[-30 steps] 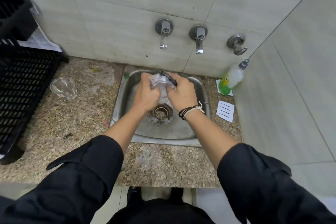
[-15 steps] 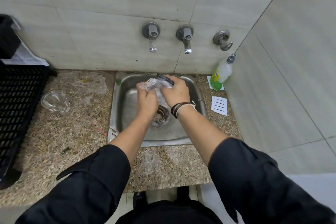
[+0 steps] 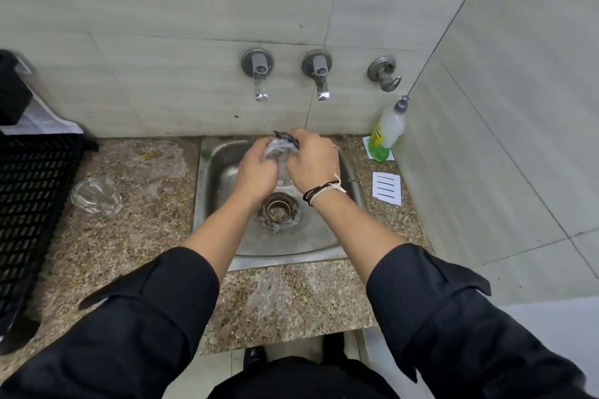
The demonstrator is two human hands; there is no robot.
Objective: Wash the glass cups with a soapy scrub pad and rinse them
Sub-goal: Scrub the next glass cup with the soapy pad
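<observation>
Nestling glass cup (image 3: 281, 159) between hands

The hands (image 3: 282, 168) hide most of the glass cup (image 3: 275, 150) between them.

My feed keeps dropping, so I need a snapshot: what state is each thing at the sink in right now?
Left hand: grip on the glass cup, over the sink.
Right hand: holds the scrub pad against the cup.
Glass cup: held over the basin between both hands.
Second glass cup: on the counter, left of the sink, untouched.
Taps: no stream visible.
Soap bottle: standing upright, cap on.
Sink: wet around the drain.
</observation>
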